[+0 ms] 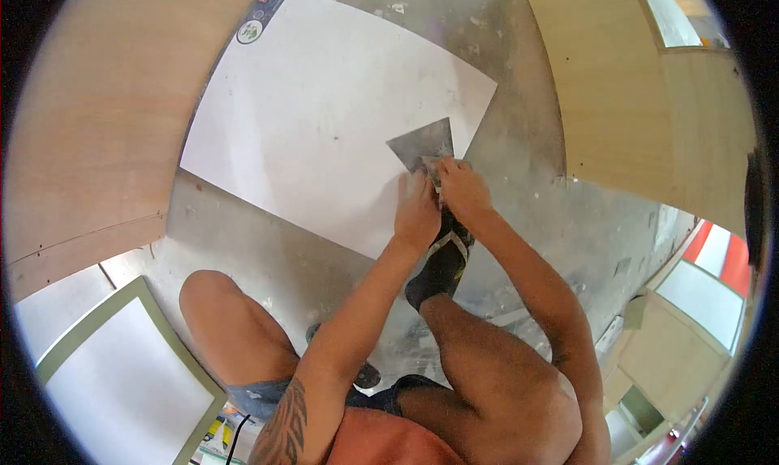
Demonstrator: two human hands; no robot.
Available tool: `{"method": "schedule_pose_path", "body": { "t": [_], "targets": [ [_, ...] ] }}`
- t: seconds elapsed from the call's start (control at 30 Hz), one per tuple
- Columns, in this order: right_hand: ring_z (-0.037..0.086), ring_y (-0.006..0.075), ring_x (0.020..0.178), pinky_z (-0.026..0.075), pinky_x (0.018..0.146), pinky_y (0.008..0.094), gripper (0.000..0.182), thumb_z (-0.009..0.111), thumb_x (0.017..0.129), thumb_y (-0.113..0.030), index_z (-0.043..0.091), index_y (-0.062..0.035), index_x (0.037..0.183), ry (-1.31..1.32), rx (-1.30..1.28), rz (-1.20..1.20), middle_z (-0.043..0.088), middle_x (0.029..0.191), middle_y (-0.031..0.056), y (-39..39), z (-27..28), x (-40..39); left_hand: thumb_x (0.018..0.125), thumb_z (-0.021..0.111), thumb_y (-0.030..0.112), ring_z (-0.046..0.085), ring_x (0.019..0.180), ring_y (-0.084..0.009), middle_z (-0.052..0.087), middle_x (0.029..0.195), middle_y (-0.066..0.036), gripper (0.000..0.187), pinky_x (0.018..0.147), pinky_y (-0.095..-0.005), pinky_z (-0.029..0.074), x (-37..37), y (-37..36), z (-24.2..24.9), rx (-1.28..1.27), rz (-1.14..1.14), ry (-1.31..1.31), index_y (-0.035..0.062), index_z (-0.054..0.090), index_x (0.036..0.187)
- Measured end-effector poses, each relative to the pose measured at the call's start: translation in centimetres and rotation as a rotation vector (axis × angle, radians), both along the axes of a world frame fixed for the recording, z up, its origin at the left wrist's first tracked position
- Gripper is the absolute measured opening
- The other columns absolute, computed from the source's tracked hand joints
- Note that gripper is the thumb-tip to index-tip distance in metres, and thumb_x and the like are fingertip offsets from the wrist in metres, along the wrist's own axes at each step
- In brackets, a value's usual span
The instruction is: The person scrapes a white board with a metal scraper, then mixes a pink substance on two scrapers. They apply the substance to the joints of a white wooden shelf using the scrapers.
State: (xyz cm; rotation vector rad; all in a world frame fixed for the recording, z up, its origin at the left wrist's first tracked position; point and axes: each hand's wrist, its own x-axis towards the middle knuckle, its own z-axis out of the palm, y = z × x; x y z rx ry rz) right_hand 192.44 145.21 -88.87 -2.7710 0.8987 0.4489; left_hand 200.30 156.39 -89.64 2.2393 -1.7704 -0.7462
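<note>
Fingers (447, 167) of the right hand (468, 193) are curled closed on a smaller grey blade (431, 163); those of the left hand (418, 216) bend in close beside it, and whether they grip anything cannot be told. The smaller blade overlaps the narrow end of a wide, flared grey blade (426, 140), which is over a white board (308, 116) beside its right edge, nearer the person than the right corner; contact with the board is unclear. A dark label (260, 17) marks the far left corner. Just below the hands, a black-socked foot (442, 266) in a strapped sandal stands near the board's near edge.
</note>
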Motion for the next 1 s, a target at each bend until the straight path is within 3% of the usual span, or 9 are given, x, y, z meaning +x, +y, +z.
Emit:
{"method": "schedule_pose_path", "body": {
  "t": [0.17, 0.33, 0.4, 0.53, 0.6, 0.7, 0.8, 0.87, 1.0],
  "targets": [
    [0.061, 0.0308, 0.101, 0.059, 0.074, 0.0402, 0.041, 0.064, 0.082, -0.014, 0.058, 0.0009, 0.119, 0.017, -0.027, 0.088, 0.054, 0.117, 0.0114, -0.2, 1.1, -0.2, 0.095, 0.043, 0.022, 0.027, 0.143, -0.0354, 0.045, 0.145, -0.022, 0.045, 0.116, -0.0581, 0.019, -1.6, 0.5, -4.2, -0.124, 0.039, -0.051, -0.004, 0.057, 0.129],
    [0.061, 0.0316, 0.102, 0.059, 0.076, 0.0417, 0.036, 0.06, 0.085, -0.013, 0.058, -0.0005, 0.119, -0.029, -0.104, 0.017, 0.056, 0.115, 0.012, -1.1, 0.8, 1.6, 0.093, 0.046, 0.02, 0.03, 0.141, -0.035, 0.045, 0.145, -0.022, 0.049, 0.116, -0.057, 0.019, -1.5, -0.4, -2.7, -0.122, 0.047, -0.148, -0.0043, 0.053, 0.134],
    [0.061, 0.0316, 0.102, 0.059, 0.077, 0.0423, 0.035, 0.059, 0.086, -0.014, 0.058, -0.001, 0.119, -0.109, -0.154, -0.038, 0.056, 0.115, 0.0124, -1.9, 0.0, 2.6, 0.092, 0.047, 0.02, 0.032, 0.139, -0.0346, 0.04, 0.149, -0.02, 0.052, 0.115, -0.057, 0.021, -1.1, -0.3, -2.0, -0.127, 0.078, 0.024, -0.0056, 0.05, 0.137],
    [0.063, 0.0315, 0.1, 0.057, 0.078, 0.0434, 0.032, 0.054, 0.089, -0.013, 0.057, -0.0016, 0.12, 0.097, -0.091, -0.01, 0.057, 0.116, 0.0123, -4.2, 2.1, 2.8, 0.091, 0.048, 0.022, 0.031, 0.14, -0.0341, 0.036, 0.151, -0.019, 0.053, 0.116, -0.0568, 0.019, -0.1, -0.3, 0.2, -0.229, 0.04, -0.097, -0.0063, 0.05, 0.136],
    [0.063, 0.0312, 0.098, 0.057, 0.078, 0.0433, 0.032, 0.053, 0.09, -0.012, 0.057, -0.0016, 0.12, 0.179, -0.05, 0.047, 0.057, 0.116, 0.0119, -2.8, 3.0, 1.3, 0.09, 0.05, 0.025, 0.029, 0.14, -0.0344, 0.032, 0.154, -0.019, 0.056, 0.116, -0.0588, 0.016, 0.0, -0.7, 0.3, -0.019, -0.033, -0.106, -0.0057, 0.048, 0.138],
    [0.064, 0.0302, 0.096, 0.057, 0.075, 0.0418, 0.031, 0.054, 0.089, -0.012, 0.057, -0.002, 0.118, 0.071, -0.044, 0.059, 0.056, 0.114, 0.0112, -1.9, 2.0, -0.6, 0.091, 0.05, 0.027, 0.029, 0.14, -0.0349, 0.033, 0.152, -0.02, 0.056, 0.116, -0.0614, 0.013, -0.2, -1.7, 0.3, 0.11, -0.057, -0.085, -0.0046, 0.049, 0.138],
    [0.064, 0.0298, 0.096, 0.057, 0.073, 0.0417, 0.032, 0.054, 0.089, -0.011, 0.057, -0.002, 0.119, 0.107, -0.085, 0.059, 0.056, 0.114, 0.0107, -2.1, 1.3, 0.4, 0.092, 0.048, 0.026, 0.027, 0.141, -0.0355, 0.033, 0.152, -0.021, 0.053, 0.116, -0.062, 0.011, -1.5, -1.8, -2.0, -0.103, 0.07, -0.132, -0.005, 0.051, 0.135],
    [0.064, 0.0299, 0.095, 0.057, 0.073, 0.0415, 0.032, 0.054, 0.089, -0.012, 0.057, -0.0015, 0.119, 0.14, -0.009, -0.115, 0.056, 0.116, 0.0103, -2.9, 0.5, 1.0, 0.093, 0.047, 0.024, 0.024, 0.143, -0.0359, 0.033, 0.152, -0.021, 0.051, 0.117, -0.0609, 0.01, -1.0, -1.9, -0.3, -0.048, 0.047, -0.073, -0.0049, 0.052, 0.135],
    [0.065, 0.0302, 0.093, 0.058, 0.073, 0.0412, 0.033, 0.055, 0.088, -0.01, 0.057, -0.0007, 0.119, 0.085, -0.116, 0.038, 0.055, 0.118, 0.0108, -1.9, 1.6, 0.5, 0.094, 0.044, 0.021, 0.015, 0.148, -0.0365, 0.033, 0.152, -0.022, 0.051, 0.119, -0.0576, 0.009, -0.4, -2.4, 0.0, 0.004, -0.035, -0.101, -0.0036, 0.047, 0.139]
  ]
}}
